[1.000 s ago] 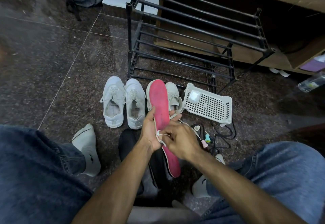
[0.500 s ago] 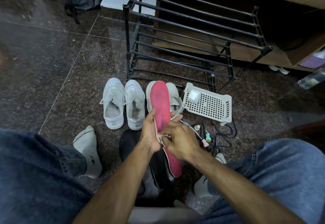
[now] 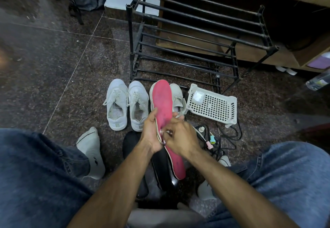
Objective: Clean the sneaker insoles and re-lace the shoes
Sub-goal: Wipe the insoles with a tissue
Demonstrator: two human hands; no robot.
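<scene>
On the dark speckled floor, in front of the seated person:
Insole: a pink insole (image 3: 165,113) is held up off the floor between the knees, toe end pointing away toward the rack, heel end hanging nearest the person.
Left hand: the left hand (image 3: 151,133) cups the insole's left edge from behind, thumb raised along that edge; its grip is curled round the insole.
Right hand: the right hand (image 3: 180,138) lies across the insole's middle, fingers curled; its grip pinches something small and white against the pink face, too blurred to name.
Laced pair: two white sneakers (image 3: 127,105) stand side by side, toes away, just left of the insole.
Other pair: a second white pair (image 3: 176,97) stands behind the insole, partly hidden by it.
Basket: a white perforated plastic basket (image 3: 214,106) lies on the floor right of the shoes.
Rack: a black metal shoe rack (image 3: 196,36) stands beyond the shoes.
Cables: black cables with small pink and teal plugs (image 3: 210,141) lie near the right wrist.
Dark item: a black insole-shaped piece (image 3: 162,167) lies below the pink one.
</scene>
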